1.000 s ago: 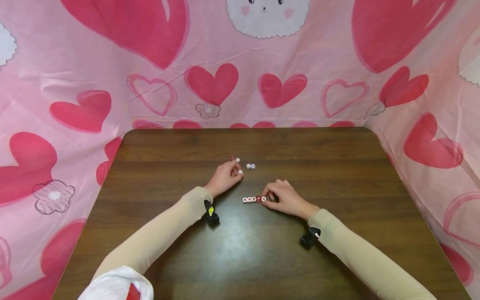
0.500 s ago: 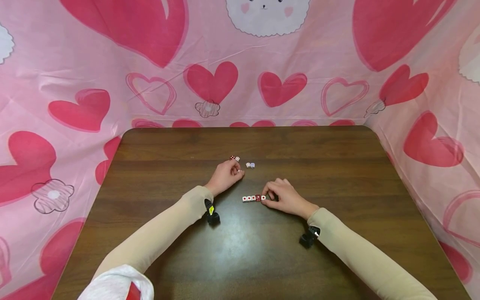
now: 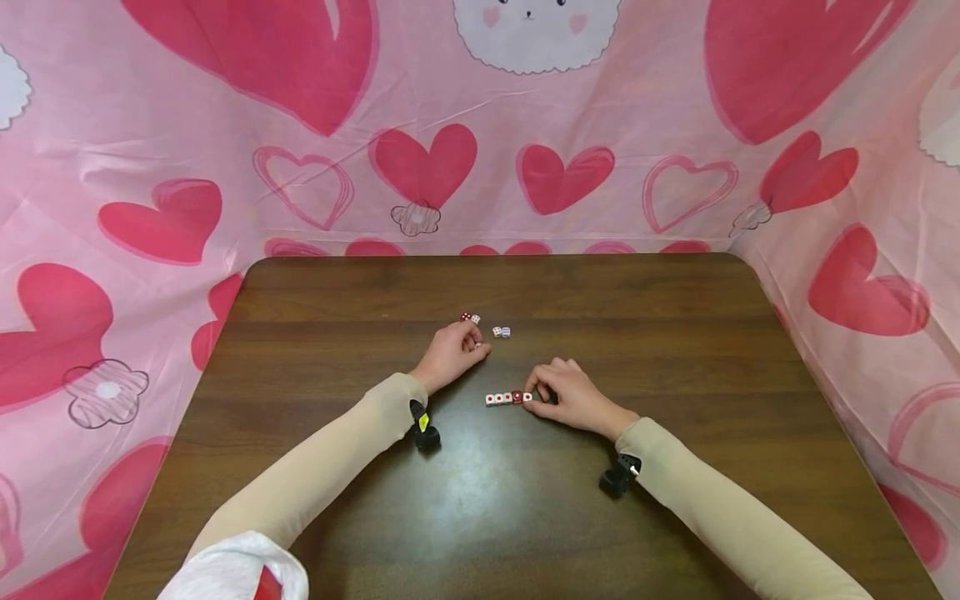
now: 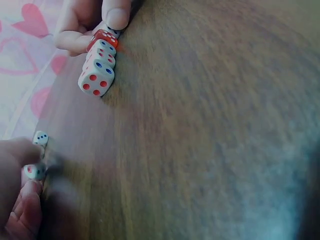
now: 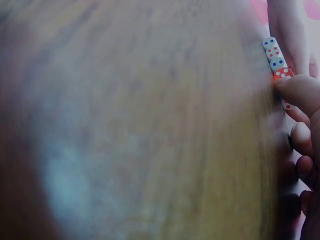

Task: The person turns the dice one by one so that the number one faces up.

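In the head view my left hand (image 3: 448,357) pinches a small white die (image 4: 34,172) between thumb and fingers, just in front of the loose dice. Only a sliver of that die shows from the head. My right hand (image 3: 573,397) has thumb and index finger on the white die (image 3: 528,397) at the right end of a straight row. A red die (image 3: 517,397) comes beside it in the row, and several white dice (image 3: 498,399) continue to the left, red pips facing up. The right thumb partly covers the end die in the right wrist view.
Behind the left hand lie a red die (image 3: 466,317) and a white die (image 3: 476,319) side by side. Another pair of white dice (image 3: 501,332) sits to their right. Everything rests on a brown wooden table (image 3: 637,308), with a pink heart-print cloth (image 3: 570,108) hanging around it.
The die in my left hand has shifted between the fingers and shows less from above, with the thumb slightly further forward. My right hand and the row have stayed put.
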{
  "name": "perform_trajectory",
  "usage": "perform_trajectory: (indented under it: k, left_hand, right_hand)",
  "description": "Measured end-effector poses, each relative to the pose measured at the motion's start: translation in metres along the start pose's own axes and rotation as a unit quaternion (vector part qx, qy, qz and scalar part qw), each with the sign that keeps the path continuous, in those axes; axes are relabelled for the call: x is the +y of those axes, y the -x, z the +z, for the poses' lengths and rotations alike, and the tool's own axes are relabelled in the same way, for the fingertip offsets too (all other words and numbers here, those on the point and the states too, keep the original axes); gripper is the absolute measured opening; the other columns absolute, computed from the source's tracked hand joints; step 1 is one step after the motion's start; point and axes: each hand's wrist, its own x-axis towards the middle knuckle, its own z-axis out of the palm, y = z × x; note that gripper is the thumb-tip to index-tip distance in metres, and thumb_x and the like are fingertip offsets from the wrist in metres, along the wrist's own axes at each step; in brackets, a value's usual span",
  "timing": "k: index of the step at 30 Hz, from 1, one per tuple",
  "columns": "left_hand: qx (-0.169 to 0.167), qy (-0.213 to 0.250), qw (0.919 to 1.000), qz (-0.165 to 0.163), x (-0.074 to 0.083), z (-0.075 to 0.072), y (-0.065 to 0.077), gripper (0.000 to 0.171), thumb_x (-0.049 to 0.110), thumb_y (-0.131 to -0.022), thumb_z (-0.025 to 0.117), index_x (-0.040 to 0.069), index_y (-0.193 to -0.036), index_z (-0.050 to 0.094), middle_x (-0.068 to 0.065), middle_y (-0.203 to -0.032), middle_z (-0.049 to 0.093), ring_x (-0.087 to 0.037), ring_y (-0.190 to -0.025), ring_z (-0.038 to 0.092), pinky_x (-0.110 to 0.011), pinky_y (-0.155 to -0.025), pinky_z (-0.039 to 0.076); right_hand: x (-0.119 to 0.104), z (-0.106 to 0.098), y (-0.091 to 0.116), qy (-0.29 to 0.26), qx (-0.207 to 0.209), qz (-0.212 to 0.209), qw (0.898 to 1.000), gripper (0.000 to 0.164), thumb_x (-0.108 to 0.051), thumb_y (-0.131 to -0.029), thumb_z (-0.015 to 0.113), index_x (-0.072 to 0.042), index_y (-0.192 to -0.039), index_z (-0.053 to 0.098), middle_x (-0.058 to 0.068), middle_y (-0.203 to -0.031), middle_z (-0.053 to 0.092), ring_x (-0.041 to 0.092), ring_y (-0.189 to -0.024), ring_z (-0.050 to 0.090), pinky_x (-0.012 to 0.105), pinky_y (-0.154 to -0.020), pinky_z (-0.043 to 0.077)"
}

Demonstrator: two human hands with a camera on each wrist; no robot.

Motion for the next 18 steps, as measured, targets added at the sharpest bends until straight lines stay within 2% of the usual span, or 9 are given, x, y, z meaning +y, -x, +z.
perform_trajectory:
  k: [7,13,18]
  left_hand:
    - [-0.007,0.004,0.9999,0.009,-0.0002,-0.0009,0.0004,0.025,0.018,-0.087,0.085,0.006,-0.096,0.065,-0.004,-0.085,0.058,-0.015,-0.074,0.055,-0.031,-0.072,0.047]
    - [-0.015,0.016,0.9992,0.034,-0.0066,-0.0023,0.0002,0.021,0.018,-0.091,0.081,0.006,-0.098,0.066,-0.004,-0.086,0.06,-0.014,-0.074,0.056,-0.029,-0.072,0.048]
    - [-0.013,0.017,0.9988,0.043,-0.0088,-0.0023,0.0007,0.014,0.016,-0.095,0.077,0.006,-0.098,0.067,-0.004,-0.085,0.062,-0.014,-0.076,0.057,-0.03,-0.073,0.048]
  right_hand:
    - [-0.0019,-0.0021,-0.0003,-0.003,-0.002,0.003,1.0,0.018,-0.028,-0.091,0.081,-0.024,-0.096,0.065,-0.015,-0.074,0.047,0.006,-0.076,0.037,0.035,-0.079,0.029]
    - [0.0011,0.0007,0.0005,0.004,0.01,-0.008,1.0,0.018,-0.028,-0.09,0.081,-0.026,-0.095,0.064,-0.017,-0.074,0.046,0.006,-0.076,0.037,0.034,-0.079,0.029]
    - [0.0021,0.0012,0.0005,0.004,0.012,-0.013,1.0,0.019,-0.028,-0.09,0.082,-0.026,-0.095,0.064,-0.017,-0.074,0.045,0.005,-0.076,0.037,0.034,-0.078,0.029]
